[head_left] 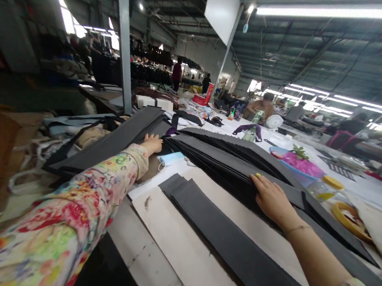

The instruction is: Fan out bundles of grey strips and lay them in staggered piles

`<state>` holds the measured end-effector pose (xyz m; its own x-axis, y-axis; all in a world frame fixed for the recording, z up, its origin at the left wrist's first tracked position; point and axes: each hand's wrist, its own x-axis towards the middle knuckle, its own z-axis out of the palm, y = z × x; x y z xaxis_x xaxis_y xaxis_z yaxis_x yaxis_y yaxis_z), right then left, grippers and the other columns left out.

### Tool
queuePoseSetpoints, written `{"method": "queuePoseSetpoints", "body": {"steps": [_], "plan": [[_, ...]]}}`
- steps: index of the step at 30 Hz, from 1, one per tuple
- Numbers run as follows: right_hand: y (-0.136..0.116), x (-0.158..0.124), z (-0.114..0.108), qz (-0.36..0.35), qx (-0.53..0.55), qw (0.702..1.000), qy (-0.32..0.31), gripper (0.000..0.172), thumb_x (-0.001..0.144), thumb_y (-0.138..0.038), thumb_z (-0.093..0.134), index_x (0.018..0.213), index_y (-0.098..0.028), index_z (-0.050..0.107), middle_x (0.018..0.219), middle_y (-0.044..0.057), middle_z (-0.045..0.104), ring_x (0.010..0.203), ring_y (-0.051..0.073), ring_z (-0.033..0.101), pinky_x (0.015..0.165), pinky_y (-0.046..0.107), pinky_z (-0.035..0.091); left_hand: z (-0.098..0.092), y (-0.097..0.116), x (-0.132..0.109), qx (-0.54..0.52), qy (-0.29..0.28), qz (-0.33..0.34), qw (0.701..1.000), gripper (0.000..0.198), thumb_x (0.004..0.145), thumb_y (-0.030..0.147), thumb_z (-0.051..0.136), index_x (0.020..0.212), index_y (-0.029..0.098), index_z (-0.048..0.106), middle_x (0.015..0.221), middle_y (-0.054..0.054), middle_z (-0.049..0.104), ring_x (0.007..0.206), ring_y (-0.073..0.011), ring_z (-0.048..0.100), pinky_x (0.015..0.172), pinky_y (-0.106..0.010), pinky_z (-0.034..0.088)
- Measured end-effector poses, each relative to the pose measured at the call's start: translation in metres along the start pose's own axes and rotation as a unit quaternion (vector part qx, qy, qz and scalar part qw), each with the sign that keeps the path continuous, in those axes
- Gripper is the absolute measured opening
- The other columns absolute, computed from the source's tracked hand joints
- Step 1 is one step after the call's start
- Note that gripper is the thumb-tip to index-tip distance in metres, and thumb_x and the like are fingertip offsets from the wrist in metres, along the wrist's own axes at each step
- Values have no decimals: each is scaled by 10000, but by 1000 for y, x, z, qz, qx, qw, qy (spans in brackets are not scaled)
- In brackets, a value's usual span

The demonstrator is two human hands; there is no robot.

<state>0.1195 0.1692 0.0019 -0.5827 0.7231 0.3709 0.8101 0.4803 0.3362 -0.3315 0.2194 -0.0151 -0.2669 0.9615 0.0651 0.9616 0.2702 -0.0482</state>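
My left hand (pixel 152 144) reaches to the inner edge of a slanted stack of dark grey strips (pixel 109 140), its fingers spread over the edge. My right hand (pixel 269 194) rests with fingers apart on a long fanned stack of dark strips (pixel 217 155). Nearer to me, a few grey strips (pixel 222 230) lie on a pale board (pixel 164 231). A blue face mask (pixel 171 158) sits between the stacks, just right of my left hand. My left thumb is partly hidden.
At the right are a blue basin (pixel 305 175) with pink plastic, a yellow-lidded jar (pixel 326 187) and a yellow tape roll (pixel 350 220). A metal post (pixel 124 45) rises behind the left stack. A person (pixel 261 107) is across the table.
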Motion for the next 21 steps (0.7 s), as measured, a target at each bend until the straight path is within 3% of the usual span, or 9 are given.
{"method": "queuePoseSetpoints", "body": {"steps": [3,6,9,11,16,21], "plan": [[-11,-9,-10,11,18,1000,-10,457,801,-188,405,1250,-113,445,1292,157,463,1179,266,439,952,461,370,-21,14,-16,-15,6,56,998,437,804,245,431,1235,182,465,1369,-132,353,1272,-312,273,1008,-525,194],[-34,-22,-25,2,85,995,-56,462,844,-344,398,1241,-116,463,1244,158,513,1135,253,488,933,421,404,-36,43,-48,-40,9,171,984,427,838,297,409,1256,214,435,1375,-74,363,1267,-229,305,1034,-387,239],[-66,-37,-40,-8,165,979,-119,550,847,-467,370,1274,-126,433,1236,149,522,1115,237,509,928,373,416,-35,79,-87,-67,-3,294,953,450,831,379,447,1266,264,418,1378,7,372,1272,-139,302,1042,-233,222],[-88,-47,-46,-3,203,967,-153,636,816,-530,397,1308,-128,390,1282,158,475,1153,251,471,943,379,395,-25,100,-108,-99,-3,342,934,472,837,403,439,1282,255,395,1378,11,375,1266,-120,313,1041,-204,213],[-125,-64,-41,39,225,951,-207,808,698,-581,529,1352,-158,312,1376,200,326,1237,325,341,953,482,319,12,125,-128,-161,-12,322,933,405,886,391,320,1206,204,481,1313,-61,453,1206,-190,407,1008,-339,302],[-123,-71,-36,42,242,946,-213,792,712,-540,514,1370,-175,265,1369,182,334,1228,302,340,961,462,283,30,132,-129,-192,-22,293,936,388,888,398,287,1126,222,538,1296,-65,466,1213,-237,393,999,-457,285]]}}
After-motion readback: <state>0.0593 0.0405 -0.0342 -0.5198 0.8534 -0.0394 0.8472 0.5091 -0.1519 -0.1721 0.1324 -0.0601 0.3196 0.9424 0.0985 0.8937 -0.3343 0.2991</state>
